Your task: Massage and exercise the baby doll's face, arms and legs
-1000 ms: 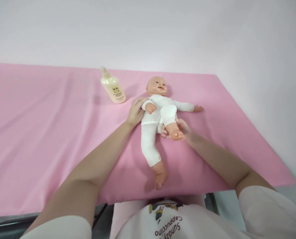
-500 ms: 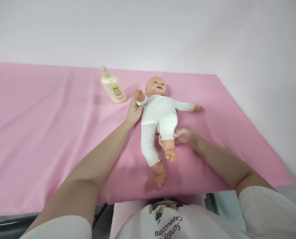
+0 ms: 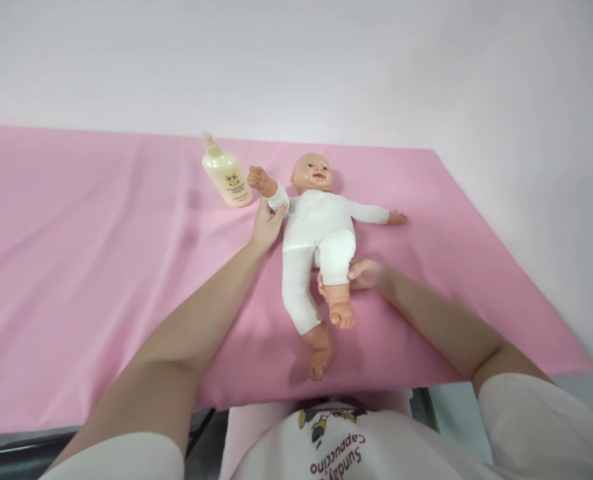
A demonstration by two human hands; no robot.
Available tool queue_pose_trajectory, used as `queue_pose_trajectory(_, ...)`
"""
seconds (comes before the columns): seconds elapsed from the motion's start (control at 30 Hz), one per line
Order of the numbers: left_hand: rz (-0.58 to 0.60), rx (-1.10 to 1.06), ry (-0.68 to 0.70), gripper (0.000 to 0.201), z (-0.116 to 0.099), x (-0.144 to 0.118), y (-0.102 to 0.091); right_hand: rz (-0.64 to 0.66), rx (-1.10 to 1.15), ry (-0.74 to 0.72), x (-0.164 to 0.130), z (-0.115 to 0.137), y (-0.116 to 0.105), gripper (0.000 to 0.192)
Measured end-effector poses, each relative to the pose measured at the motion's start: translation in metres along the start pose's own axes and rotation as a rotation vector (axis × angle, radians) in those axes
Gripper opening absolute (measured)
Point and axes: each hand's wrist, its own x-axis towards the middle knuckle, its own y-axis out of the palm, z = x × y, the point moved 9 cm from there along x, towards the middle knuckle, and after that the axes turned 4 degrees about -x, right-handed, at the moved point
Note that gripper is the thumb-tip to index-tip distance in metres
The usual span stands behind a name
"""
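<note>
A baby doll (image 3: pixel 312 220) with a white cloth body lies face up on the pink cloth, its head toward the wall. My left hand (image 3: pixel 267 223) is closed round the doll's arm on the left, thumb on the white sleeve, with the doll's hand sticking out above. On the right side, my right hand (image 3: pixel 364 273) grips the doll's lower leg just above the bare foot; its fingertips show on the far side of the leg. The doll's other arm stretches out to the right, and its other leg rests on the cloth, both untouched.
A pale yellow pump bottle (image 3: pixel 228 179) with a cartoon label stands left of the doll, close to its raised hand. Pink cloth (image 3: pixel 101 267) with soft folds covers the table. A white wall (image 3: pixel 296 67) rises behind. Below the front edge is a dark object (image 3: pixel 21 453).
The doll's arm in my left hand has swung outward to the left, toward the bottle. The held leg's foot has dipped slightly; my right hand stays in place.
</note>
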Motion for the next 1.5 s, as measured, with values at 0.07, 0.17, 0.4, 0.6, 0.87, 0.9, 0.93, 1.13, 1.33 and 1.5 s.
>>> queue_pose_trajectory(0.07, -0.007, -0.013, -0.004, 0.058, 0.0, 0.0, 0.0, -0.026, -0.01, 0.022, -0.001, -0.002, -0.002, 0.04)
queue_pose_trajectory(0.17, -0.008, -0.034, -0.002, 0.057, 0.001, 0.0, 0.001, -0.014, -0.008, 0.012, 0.0, -0.001, -0.002, 0.04)
queue_pose_trajectory(0.4, 0.034, 0.069, 0.094, 0.052, -0.015, -0.001, 0.005, 0.099, 0.082, -0.23, 0.004, 0.024, 0.007, 0.056)
queue_pose_trajectory(0.6, 0.313, 0.287, 0.324, 0.044, -0.055, -0.01, 0.025, -0.079, 0.264, -0.312, 0.002, 0.043, -0.003, 0.053)
queue_pose_trajectory(0.87, 0.462, 0.387, 0.424, 0.047, -0.066, -0.017, 0.039, -0.392, 0.437, -0.246, -0.001, 0.041, -0.023, 0.05)
queue_pose_trajectory(0.9, 0.463, 0.388, 0.425, 0.048, -0.066, -0.017, 0.039, -0.403, 0.449, -0.244, -0.001, 0.04, -0.024, 0.051)
queue_pose_trajectory(0.93, 0.463, 0.39, 0.424, 0.049, -0.066, -0.017, 0.039, -0.411, 0.458, -0.243, -0.001, 0.04, -0.025, 0.051)
queue_pose_trajectory(1.13, 0.458, 0.392, 0.416, 0.05, -0.066, -0.016, 0.037, -0.437, 0.476, -0.248, -0.001, 0.04, -0.027, 0.054)
queue_pose_trajectory(1.33, 0.439, 0.363, 0.386, 0.045, -0.065, -0.016, 0.036, -0.437, 0.465, -0.231, 0.0, 0.039, -0.029, 0.052)
queue_pose_trajectory(1.5, 0.294, 0.245, 0.297, 0.043, -0.057, -0.009, 0.026, -0.345, 0.363, -0.256, 0.0, 0.044, -0.02, 0.052)
